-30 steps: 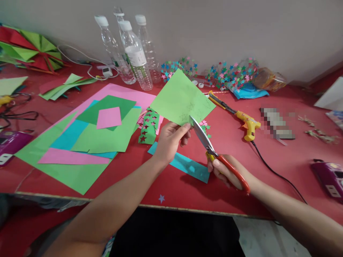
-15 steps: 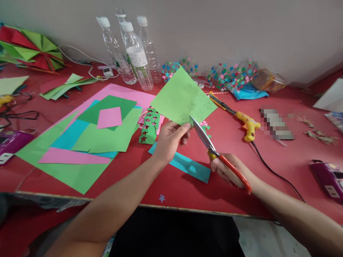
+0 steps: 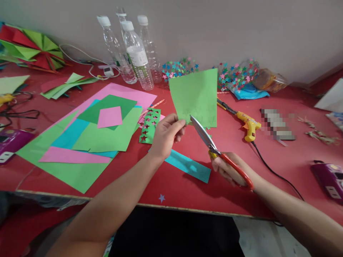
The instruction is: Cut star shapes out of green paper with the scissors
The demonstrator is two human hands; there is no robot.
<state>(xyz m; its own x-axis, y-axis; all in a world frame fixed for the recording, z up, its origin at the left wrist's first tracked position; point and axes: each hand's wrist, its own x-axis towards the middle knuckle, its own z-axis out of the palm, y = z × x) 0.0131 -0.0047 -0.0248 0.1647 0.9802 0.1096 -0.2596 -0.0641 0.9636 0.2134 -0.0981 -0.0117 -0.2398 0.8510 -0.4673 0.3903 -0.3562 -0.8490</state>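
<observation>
At eleven on the red counter point(image 3: 294, 162), four clear bottles point(image 3: 138, 59) stand together; at ten sits a red-and-green paper wheel point(image 3: 40, 46); at two, a blue packet point(image 3: 250, 92); at three, a yellow glue gun point(image 3: 252, 130), its black cord point(image 3: 273, 168) trailing toward four; purple devices point(image 3: 325, 175) sit at nine and past three.

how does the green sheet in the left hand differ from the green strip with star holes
The green sheet is held up by the left hand, while the green strip lies on the red table. The sheet looks broader; the strip is narrower. The strip has star-shaped holes cut through it, whereas the sheet shows faint dark lines near its lower edge. Both are green.
</observation>
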